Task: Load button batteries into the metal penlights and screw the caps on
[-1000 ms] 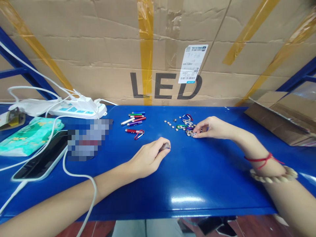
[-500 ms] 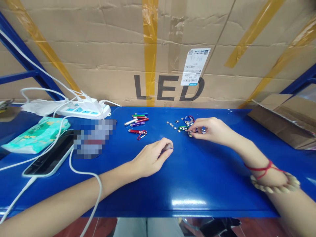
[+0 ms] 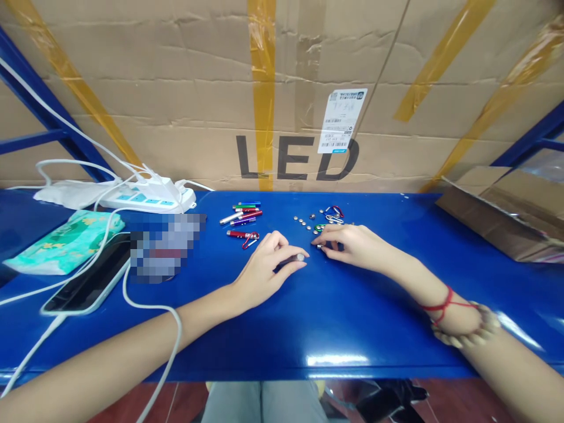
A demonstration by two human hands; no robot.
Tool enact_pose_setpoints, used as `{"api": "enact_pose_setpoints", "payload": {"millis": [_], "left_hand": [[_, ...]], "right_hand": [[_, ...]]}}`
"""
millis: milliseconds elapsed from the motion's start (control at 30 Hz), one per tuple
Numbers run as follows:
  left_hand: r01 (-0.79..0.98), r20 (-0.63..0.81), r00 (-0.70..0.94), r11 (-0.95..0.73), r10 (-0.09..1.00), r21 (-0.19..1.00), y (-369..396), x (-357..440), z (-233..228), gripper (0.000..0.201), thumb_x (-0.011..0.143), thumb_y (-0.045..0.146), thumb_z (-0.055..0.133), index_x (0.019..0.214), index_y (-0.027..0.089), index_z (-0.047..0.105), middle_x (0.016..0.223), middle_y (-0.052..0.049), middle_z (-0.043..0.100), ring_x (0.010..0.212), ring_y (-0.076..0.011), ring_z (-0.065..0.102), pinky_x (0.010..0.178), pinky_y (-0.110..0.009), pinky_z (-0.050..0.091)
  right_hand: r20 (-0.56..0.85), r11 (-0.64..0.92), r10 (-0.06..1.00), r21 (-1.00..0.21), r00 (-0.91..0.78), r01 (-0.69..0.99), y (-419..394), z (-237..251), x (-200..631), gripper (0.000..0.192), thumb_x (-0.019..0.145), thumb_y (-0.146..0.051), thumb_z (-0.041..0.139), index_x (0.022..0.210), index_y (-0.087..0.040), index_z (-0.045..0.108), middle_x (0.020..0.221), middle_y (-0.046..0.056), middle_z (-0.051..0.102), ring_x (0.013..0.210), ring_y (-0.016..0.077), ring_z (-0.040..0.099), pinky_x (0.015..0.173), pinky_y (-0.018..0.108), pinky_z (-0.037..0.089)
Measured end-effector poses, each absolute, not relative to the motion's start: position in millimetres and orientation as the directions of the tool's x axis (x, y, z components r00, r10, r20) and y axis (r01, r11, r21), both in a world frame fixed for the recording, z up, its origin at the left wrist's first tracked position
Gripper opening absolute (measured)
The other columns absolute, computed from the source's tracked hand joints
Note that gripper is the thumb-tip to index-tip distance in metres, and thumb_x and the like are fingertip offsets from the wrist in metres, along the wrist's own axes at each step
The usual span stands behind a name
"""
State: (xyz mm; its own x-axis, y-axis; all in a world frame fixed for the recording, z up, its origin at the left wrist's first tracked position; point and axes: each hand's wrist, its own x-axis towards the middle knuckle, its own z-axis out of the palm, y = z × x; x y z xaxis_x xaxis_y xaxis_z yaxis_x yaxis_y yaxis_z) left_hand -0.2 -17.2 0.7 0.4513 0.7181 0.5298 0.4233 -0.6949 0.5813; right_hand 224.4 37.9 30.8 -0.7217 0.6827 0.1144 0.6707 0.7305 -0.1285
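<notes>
My left hand (image 3: 264, 270) is closed around a small tube (image 3: 300, 257), mostly hidden by the fingers; its round silvery end shows between thumb and forefinger. Close to its right, my right hand (image 3: 352, 244) pinches a small silvery metal piece (image 3: 319, 247), too small to identify exactly. Beyond the right hand lie several button cells (image 3: 303, 223) and coloured carabiner clips (image 3: 333, 212). Behind the left hand rest several slim pen-like metal tubes (image 3: 242, 216) in different colours. A red mini flashlight (image 3: 238, 234) with a red clip lies in front of them.
A white power strip (image 3: 145, 197) with cables, a green tissue pack (image 3: 66, 241) and a phone (image 3: 88, 276) lie on the left. One white cable crosses my left forearm. An open cardboard box (image 3: 497, 217) stands at right. A large carton (image 3: 198, 106) backs the blue table (image 3: 264, 346).
My right hand has moved left and nearer from the clips toward my left hand, now with a small silvery piece. The left hand has turned, showing the tube's round end.
</notes>
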Motion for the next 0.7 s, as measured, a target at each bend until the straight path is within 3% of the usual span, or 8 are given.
{"api": "enact_pose_setpoints", "payload": {"millis": [200, 400, 600, 700], "left_hand": [[0.389, 0.542, 0.409, -0.677, 0.734, 0.624, -16, 2, 3, 0.01, 0.094, 0.022, 0.051, 0.092, 0.017, 0.059, 0.077, -0.001, 0.049, 0.072, -0.016, 0.048, 0.071, -0.027, 0.035], [0.465, 0.504, 0.41, -0.65, 0.76, 0.602, -12, 4, 1, 0.005, 0.09, 0.015, 0.057, 0.093, 0.018, 0.059, 0.079, 0.001, 0.056, 0.069, -0.0148, 0.05, 0.071, -0.028, 0.036], [0.629, 0.451, 0.464, -0.642, 0.763, 0.438, -12, 5, -3, 0.016, 0.086, 0.01, 0.062, 0.099, 0.02, 0.06, 0.088, 0.0, 0.059, 0.085, -0.0184, 0.053, 0.076, -0.031, 0.038], [0.697, 0.385, 0.481, -0.61, 0.788, 0.377, -9, 5, -5, 0.016, 0.086, 0.011, 0.062, 0.1, 0.019, 0.061, 0.091, -0.001, 0.057, 0.089, -0.0203, 0.052, 0.079, -0.033, 0.039]], "right_hand": [[0.182, 0.747, 0.664, -0.109, -0.725, 0.656, 35, 24, 217, 0.028, 0.087, -0.02, 0.046, 0.107, -0.024, 0.066, 0.1, 0.004, 0.064, 0.081, 0.0145, 0.062, 0.059, 0.021, 0.043], [0.184, 0.755, 0.655, -0.168, -0.733, 0.633, 33, 24, 212, 0.029, 0.086, -0.021, 0.045, 0.106, -0.022, 0.066, 0.094, 0.005, 0.064, 0.073, 0.0138, 0.061, 0.056, 0.022, 0.042], [0.258, 0.738, 0.673, -0.295, -0.693, 0.607, 48, 9, 213, 0.027, 0.085, -0.025, 0.047, 0.102, -0.021, 0.066, 0.095, 0.006, 0.063, 0.061, 0.0112, 0.056, 0.06, 0.025, 0.045], [0.294, 0.739, 0.673, -0.313, -0.679, 0.596, 53, 5, 212, 0.027, 0.085, -0.025, 0.047, 0.102, -0.02, 0.066, 0.095, 0.006, 0.062, 0.064, 0.0121, 0.057, 0.063, 0.026, 0.046]]}}
